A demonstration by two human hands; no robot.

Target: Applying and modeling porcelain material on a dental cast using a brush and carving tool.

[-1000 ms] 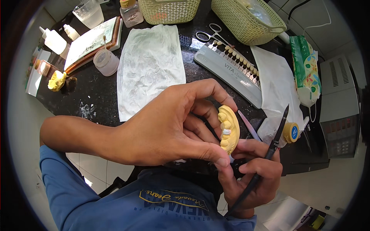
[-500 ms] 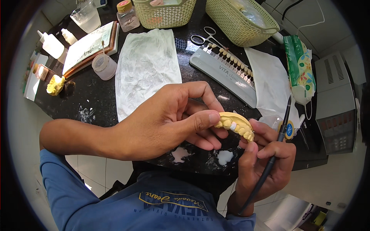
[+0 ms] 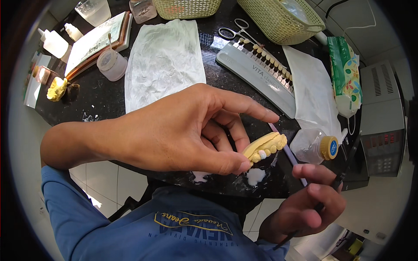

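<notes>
My left hand (image 3: 174, 132) grips a yellow dental cast (image 3: 272, 142) by its lower end between thumb and curled fingers, with the index finger stretched above it. One tooth on the cast is white. My right hand (image 3: 311, 209), down and right of the cast and apart from it, holds a long dark pen-like brush (image 3: 347, 162), partly hidden by the fingers. Beneath the cast lie white powder (image 3: 255, 176) and a pinkish patch (image 3: 199, 176) on the black counter. A lilac tool (image 3: 290, 154) lies behind the cast, beside a clear jar with a yellow lid (image 3: 307, 143).
A crumpled paper sheet (image 3: 163, 65), a tooth shade guide (image 3: 254, 78), scissors (image 3: 228, 31), two baskets (image 3: 278, 26), a green wipes pack (image 3: 344, 74), a palette (image 3: 93, 41), bottles (image 3: 54, 43) and a second yellow cast (image 3: 56, 89) sit around the counter. A grey appliance (image 3: 379, 113) stands right.
My right hand has let go of the cast and moved down and right with the brush. My left hand has turned the cast, its right end now higher, and lifted the index finger.
</notes>
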